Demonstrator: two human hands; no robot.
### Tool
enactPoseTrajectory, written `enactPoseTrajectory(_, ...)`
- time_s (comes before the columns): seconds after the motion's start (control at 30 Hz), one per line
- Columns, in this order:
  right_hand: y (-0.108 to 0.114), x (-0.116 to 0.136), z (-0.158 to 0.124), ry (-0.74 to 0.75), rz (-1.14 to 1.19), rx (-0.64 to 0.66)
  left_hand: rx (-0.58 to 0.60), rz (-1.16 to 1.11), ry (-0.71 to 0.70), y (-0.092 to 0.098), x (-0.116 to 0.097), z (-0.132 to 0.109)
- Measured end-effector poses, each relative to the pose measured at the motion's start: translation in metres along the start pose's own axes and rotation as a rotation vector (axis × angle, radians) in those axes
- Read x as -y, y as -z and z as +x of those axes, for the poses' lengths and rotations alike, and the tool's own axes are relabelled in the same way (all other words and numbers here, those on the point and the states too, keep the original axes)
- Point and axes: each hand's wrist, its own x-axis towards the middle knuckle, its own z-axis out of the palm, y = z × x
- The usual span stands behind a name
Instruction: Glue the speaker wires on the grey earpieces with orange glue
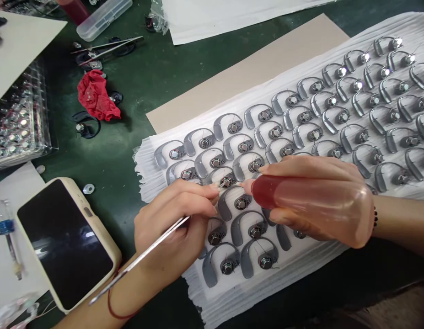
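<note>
My left hand [170, 224] pinches metal tweezers [143, 256], their tips at a grey ear-hook earphone part [228, 179] near the front of the rows. My right hand [314, 201] is wrapped round a small squeeze bottle of red liquid [301, 194], its nozzle pointing left at the same part. Several rows of grey ear-hook parts [301, 119], each with a round metal speaker, lie on a white ribbed foam sheet [232, 297].
A phone in a cream case [66, 242] lies at the left front. A red cloth [97, 96], spare tweezers [105, 48], black parts and a clear box [104, 18] are behind it. A plastic tray of small metal parts [16, 119] sits far left. Brown cardboard [249, 68] lies under the foam.
</note>
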Motion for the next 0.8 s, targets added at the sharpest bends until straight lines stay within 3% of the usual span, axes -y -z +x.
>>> enactPoseTrajectory(0.33,0.005,0.000,0.001,0.026,-0.009,0.071,0.005,0.006,-0.019,0.000,-0.001,0.002)
enactPoseTrajectory(0.53,0.003,-0.001,-0.002,-0.065,0.088,0.090,0.000,-0.001,-0.014,0.000,0.001,0.001)
enactPoseTrajectory(0.8,-0.008,-0.007,-0.010,-0.087,0.142,-0.015,0.001,-0.030,0.003,0.000,0.001,0.001)
